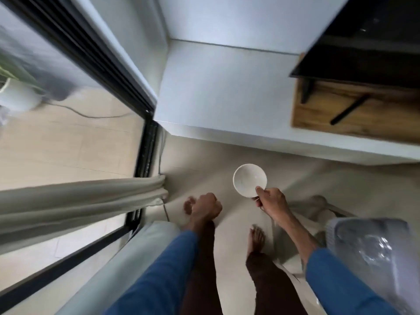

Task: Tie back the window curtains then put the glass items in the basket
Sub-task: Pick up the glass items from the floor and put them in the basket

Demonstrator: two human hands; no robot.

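My right hand point(271, 202) pinches the near rim of a small white bowl point(248, 179) and holds it above the floor, its opening facing up at me. My left hand point(205, 206) hangs beside it with the fingers curled into a fist, holding nothing. A beige curtain point(75, 201) stretches across the lower left in front of the black-framed window point(145, 142), its end gathered near the frame. At the right edge sits a pale plastic basket point(336, 228) with clear shiny items point(377, 248) inside, blurred.
A white ledge point(227, 94) runs ahead of me, with a wooden shelf unit point(354, 112) and a dark panel above it at upper right. My bare feet stand on the beige floor point(200, 169). A white plant pot point(18, 96) and a cable lie beyond the glass.
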